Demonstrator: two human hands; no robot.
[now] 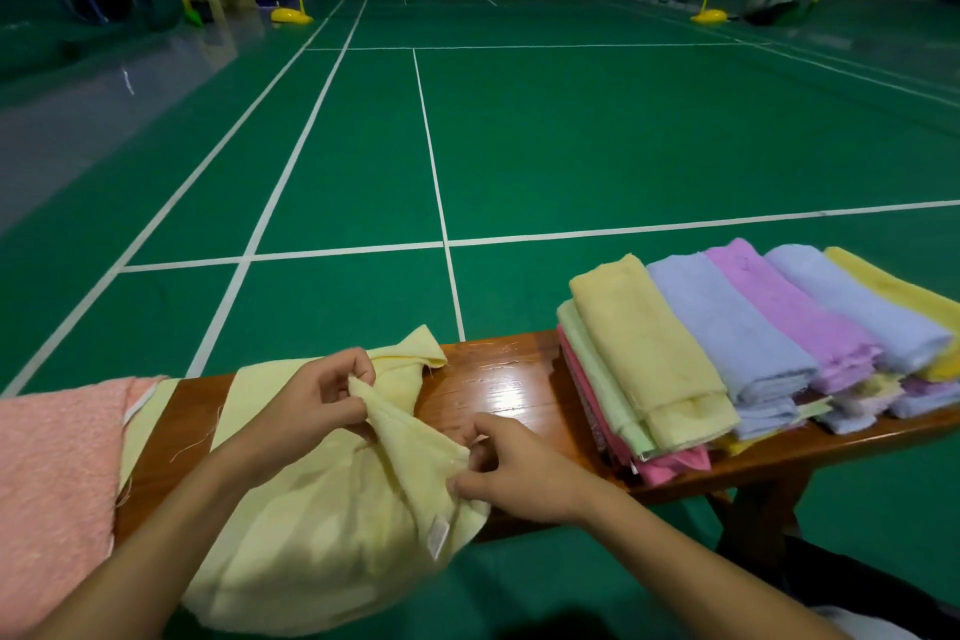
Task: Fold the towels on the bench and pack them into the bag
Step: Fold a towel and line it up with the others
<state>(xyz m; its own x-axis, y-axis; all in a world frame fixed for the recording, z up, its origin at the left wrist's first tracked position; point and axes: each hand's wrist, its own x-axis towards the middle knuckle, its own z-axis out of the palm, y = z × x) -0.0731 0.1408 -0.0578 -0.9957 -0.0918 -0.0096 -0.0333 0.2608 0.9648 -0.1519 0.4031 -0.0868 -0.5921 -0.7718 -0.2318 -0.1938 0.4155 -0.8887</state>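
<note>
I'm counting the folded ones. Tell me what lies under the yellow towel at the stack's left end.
Under the folded yellow towel lies a pale green towel, then pink cloth on the bench. How many pink pieces lie beneath is hidden.

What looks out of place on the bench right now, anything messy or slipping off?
Only small things. The yellow towel gripped by the left hand and right hand droops over the near edge of the bench, with loose threads hanging left of it. The folded stacks look tidy.
</note>
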